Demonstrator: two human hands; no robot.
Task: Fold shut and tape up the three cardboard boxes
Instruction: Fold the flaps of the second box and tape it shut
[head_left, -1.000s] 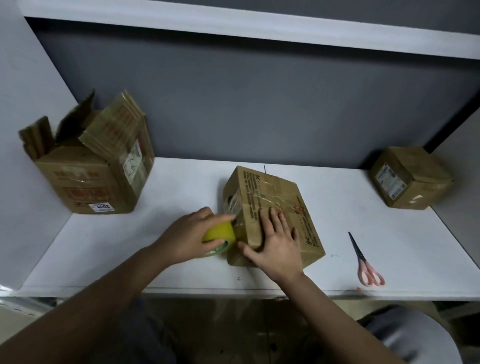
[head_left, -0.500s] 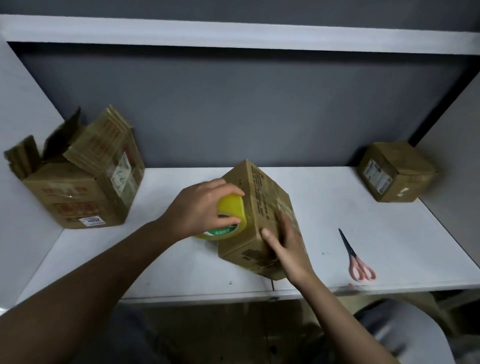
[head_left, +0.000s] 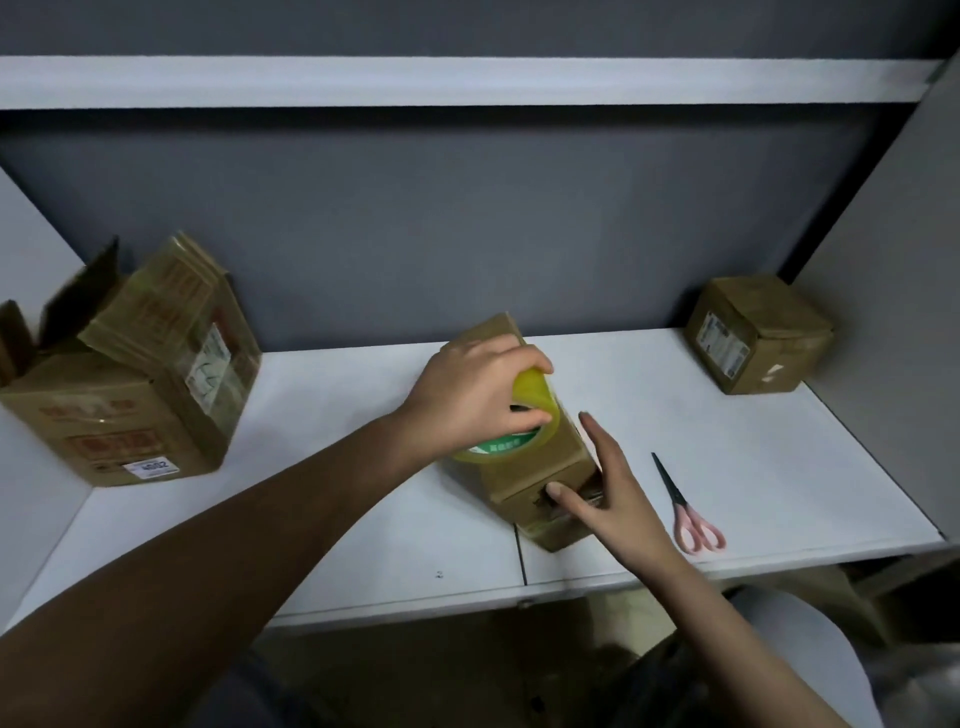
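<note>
A small cardboard box (head_left: 540, 483) stands tipped up on the white table near its front edge. My left hand (head_left: 475, 395) grips a yellow tape roll (head_left: 511, 434) and holds it against the box's upper face. My right hand (head_left: 605, 488) rests on the box's right side with straight fingers, its thumb pressing the near end. A larger box (head_left: 124, 410) with raised flaps sits at the far left. A third box (head_left: 756, 332), closed, sits in the back right corner.
Pink-handled scissors (head_left: 685, 506) lie on the white table (head_left: 363, 519) just right of my right hand. Grey partition walls close the back and right side; a white wall bounds the left. A seam runs across the tabletop under the middle box.
The middle box has been tipped from lying flat to standing on edge. My left hand has carried the tape roll from the box's left side up onto its top. My right hand slid to the right side.
</note>
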